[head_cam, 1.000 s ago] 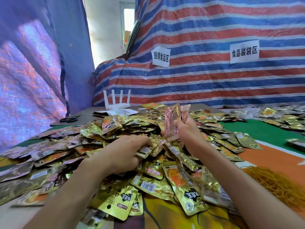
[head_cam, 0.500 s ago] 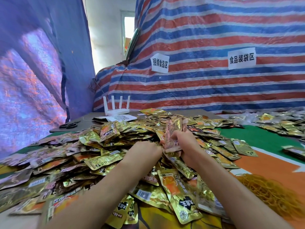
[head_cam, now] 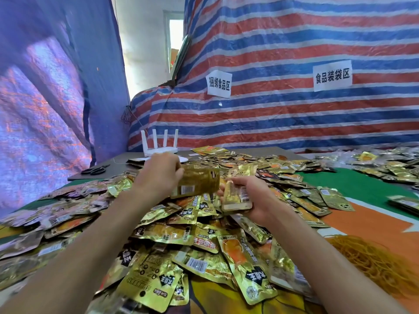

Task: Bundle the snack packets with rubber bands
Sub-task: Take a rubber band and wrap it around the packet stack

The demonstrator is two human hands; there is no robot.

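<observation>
Lots here is hard to read. The left hand (head_cam: 158,175) is curled round a single gold packet (head_cam: 197,180), held above the heap mid-frame, but the packet is motion-blurred and only its barcode comes through. The right hand (head_cam: 254,200), just right of it, grips a small stack of packets (head_cam: 235,197) with fingers wrapped underneath. You can see layered edges at the bottom, but I can't count how many are in it. Packet and stack sit close together; I can't tell if they touch.

The main pile of snack packets (head_cam: 204,257) is way too many to count, and it runs off the bottom and left edges of the frame. A second pile (head_cam: 385,164) at the far right is cut off too. The rubber bands (head_cam: 374,261) are a tangled yellow heap at lower right, also uncountable and partly out of frame.

Stuff I can count:
- one white router (head_cam: 158,143) with four antennas, its base partly behind the left hand
- one pair of scissors (head_cam: 95,170) on the grey board at left
- two paper signs (head_cam: 219,83) on the striped tarp (head_cam: 294,123)

The only bare surface is a strip of green cloth (head_cam: 353,184) between the two piles and an orange patch (head_cam: 367,223) just below it.
</observation>
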